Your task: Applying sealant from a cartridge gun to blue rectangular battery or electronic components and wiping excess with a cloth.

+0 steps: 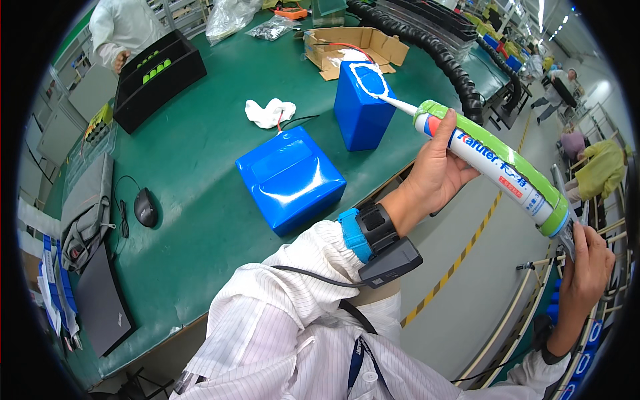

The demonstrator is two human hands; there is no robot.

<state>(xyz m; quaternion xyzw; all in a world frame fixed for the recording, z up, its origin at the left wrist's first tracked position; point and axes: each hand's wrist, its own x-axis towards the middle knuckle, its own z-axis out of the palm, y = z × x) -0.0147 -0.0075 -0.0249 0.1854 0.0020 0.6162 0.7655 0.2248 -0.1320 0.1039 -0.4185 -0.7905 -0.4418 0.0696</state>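
My left hand [433, 177] is wrapped round the front of a white sealant cartridge [497, 163], thumb on top. The cartridge lies in a green caulking gun [552, 217]. At its rear, my right hand [588, 263] is closed on the metal handle, partly hidden. The white nozzle [398, 105] reaches the top of an upright, blue-wrapped block [363, 117], likely a battery pack. On that top runs a looped bead of white sealant [361, 72]. A second blue-wrapped pack [290, 179] lies nearer, with red and black wires at its far edge.
Behind the packs sit crumpled white cloth [270, 113] and an open cardboard box [393, 50]. A black bin [160, 83] stands far left by a person in white. A mouse [145, 208], grey bag [88, 207] and dark laptop [103, 303] lie left. Black ducting [433, 50] runs far right.
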